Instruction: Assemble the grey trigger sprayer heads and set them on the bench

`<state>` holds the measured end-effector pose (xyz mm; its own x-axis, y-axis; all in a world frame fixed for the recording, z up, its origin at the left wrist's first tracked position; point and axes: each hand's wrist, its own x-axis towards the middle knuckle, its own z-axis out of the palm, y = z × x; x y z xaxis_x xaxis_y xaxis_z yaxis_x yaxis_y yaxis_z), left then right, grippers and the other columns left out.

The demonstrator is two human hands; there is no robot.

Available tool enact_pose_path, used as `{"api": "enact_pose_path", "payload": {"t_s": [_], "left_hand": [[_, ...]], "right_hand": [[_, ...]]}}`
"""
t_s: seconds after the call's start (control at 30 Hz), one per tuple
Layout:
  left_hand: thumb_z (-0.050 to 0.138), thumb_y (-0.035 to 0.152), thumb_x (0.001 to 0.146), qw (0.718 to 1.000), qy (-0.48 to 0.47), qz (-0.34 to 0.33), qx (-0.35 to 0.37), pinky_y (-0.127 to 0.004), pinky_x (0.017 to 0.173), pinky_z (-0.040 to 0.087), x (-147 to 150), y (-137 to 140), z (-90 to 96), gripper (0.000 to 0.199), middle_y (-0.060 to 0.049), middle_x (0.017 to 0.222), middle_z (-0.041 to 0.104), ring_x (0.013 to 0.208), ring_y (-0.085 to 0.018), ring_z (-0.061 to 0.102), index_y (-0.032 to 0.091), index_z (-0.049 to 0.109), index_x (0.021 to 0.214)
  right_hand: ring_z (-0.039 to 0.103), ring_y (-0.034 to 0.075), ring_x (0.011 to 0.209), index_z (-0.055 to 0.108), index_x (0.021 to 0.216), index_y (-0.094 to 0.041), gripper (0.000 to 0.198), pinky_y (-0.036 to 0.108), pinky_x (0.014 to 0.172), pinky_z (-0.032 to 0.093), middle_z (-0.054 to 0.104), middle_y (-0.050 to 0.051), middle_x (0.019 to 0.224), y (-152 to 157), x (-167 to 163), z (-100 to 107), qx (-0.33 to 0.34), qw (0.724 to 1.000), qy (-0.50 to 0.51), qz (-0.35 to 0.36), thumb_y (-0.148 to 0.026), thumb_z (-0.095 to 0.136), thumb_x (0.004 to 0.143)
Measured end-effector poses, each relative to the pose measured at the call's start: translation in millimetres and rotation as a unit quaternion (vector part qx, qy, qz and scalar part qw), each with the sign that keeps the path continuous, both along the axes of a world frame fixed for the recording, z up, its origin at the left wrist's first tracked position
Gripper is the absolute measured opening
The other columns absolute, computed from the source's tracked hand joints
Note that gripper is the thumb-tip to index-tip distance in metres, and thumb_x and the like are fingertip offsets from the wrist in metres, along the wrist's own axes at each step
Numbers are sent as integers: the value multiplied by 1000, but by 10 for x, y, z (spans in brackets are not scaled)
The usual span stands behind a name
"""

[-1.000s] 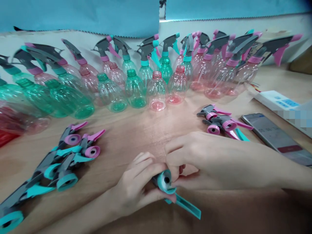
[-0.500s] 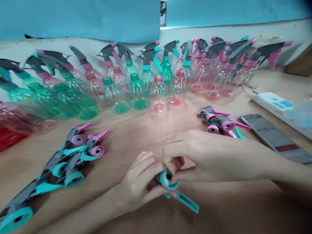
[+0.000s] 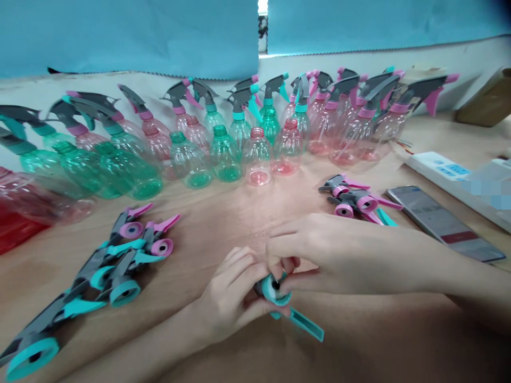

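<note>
My left hand (image 3: pixel 227 298) is closed around a trigger spray head (image 3: pixel 281 301) with a teal collar and a grey body. The collar's mouth faces up toward me, and its teal trigger sticks out to the lower right. From the right, my right hand (image 3: pixel 319 255) reaches over with thumb and bent fingers pinched at that collar's opening. Whether a small part sits between those fingertips is hidden. Most of the grey body lies out of sight behind my left fingers.
Several loose spray heads (image 3: pixel 125 291) lie at left, with another pile (image 3: pixel 344 210) at right. A phone (image 3: pixel 443 223) rests beside a white box (image 3: pixel 435 165). Uncapped bottles (image 3: pixel 257 159) stand before bottles with sprayers (image 3: pixel 387 127). Red bottles (image 3: pixel 24 223) lie at far left.
The view has shifted slightly, so the background sits a little lower. Both hands stay on the spray head, with the right fingertips moving only slightly at the collar.
</note>
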<state>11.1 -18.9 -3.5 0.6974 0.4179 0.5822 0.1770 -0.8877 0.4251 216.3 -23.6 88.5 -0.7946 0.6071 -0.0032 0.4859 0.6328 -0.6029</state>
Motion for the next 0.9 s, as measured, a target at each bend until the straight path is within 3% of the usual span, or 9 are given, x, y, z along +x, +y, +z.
{"api": "enact_pose_path", "payload": {"t_s": [0.47, 0.7, 0.9], "left_hand": [[61, 42, 81, 1000, -23, -8, -19, -30, 59, 44, 40, -1, 31, 36, -6, 72, 57, 67, -17, 51, 12, 54, 99], [61, 41, 81, 1000, -11, -5, -27, -30, 59, 41, 45, -5, 20, 34, -5, 73, 56, 67, -17, 50, 13, 54, 98], [56, 44, 84, 999, 10, 6, -32, -30, 63, 42, 43, -15, 44, 34, -6, 77, 57, 71, -18, 51, 14, 53, 100]], "right_hand": [[53, 6, 68, 58, 81, -18, 4, 20, 59, 37, 61, -6, 80, 14, 36, 2, -20, 1000, 7, -2, -19, 55, 84], [55, 8, 76, 59, 90, -21, 9, 22, 65, 39, 61, -5, 89, 0, 94, 5, -30, 1000, -7, 7, -27, 53, 87], [54, 7, 72, 59, 85, -20, 7, 20, 62, 38, 60, -6, 84, -9, 80, 37, -28, 999, 7, 13, -16, 52, 86]]}}
